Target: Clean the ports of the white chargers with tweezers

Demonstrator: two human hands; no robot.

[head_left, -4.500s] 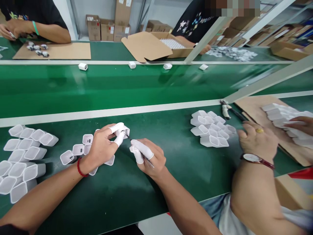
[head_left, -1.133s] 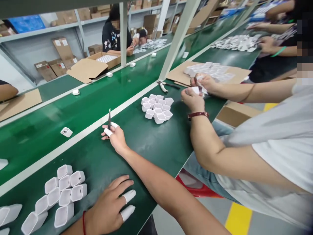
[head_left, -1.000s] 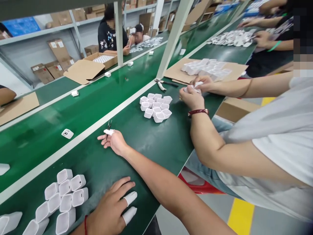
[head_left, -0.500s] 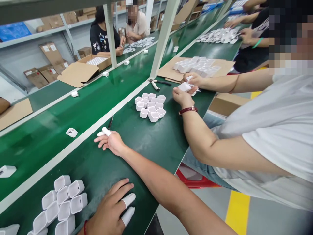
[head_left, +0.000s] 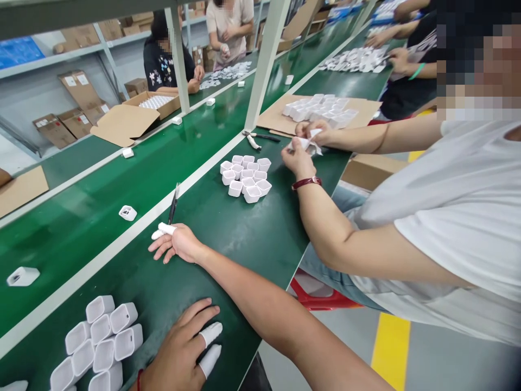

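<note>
My right hand point(head_left: 175, 241) reaches across the green bench, with white covers on its thumb and index finger. A slim dark hand tool point(head_left: 173, 203) stands tilted at those two fingertips, which pinch its lower end; its exact kind is unclear. The other fingers are spread. My left hand point(head_left: 185, 345) rests palm down with fingers apart, two of them in white covers, and holds nothing. To its left stands a group of white square-mouthed plastic cups point(head_left: 103, 355), openings facing up.
A conveyor belt point(head_left: 81, 228) carries white housings point(head_left: 127, 213) beyond a pale rail. More cups point(head_left: 246, 178) and pliers point(head_left: 254, 140) lie farther along the bench. At right, a co-worker's hands point(head_left: 303, 149) hold a white piece. A metal post point(head_left: 266, 70) rises mid-bench.
My right hand has shifted slightly left, and the dark tool has swung more upright with it. Housings on the belt have advanced to the right. The co-worker across the belt has risen.
</note>
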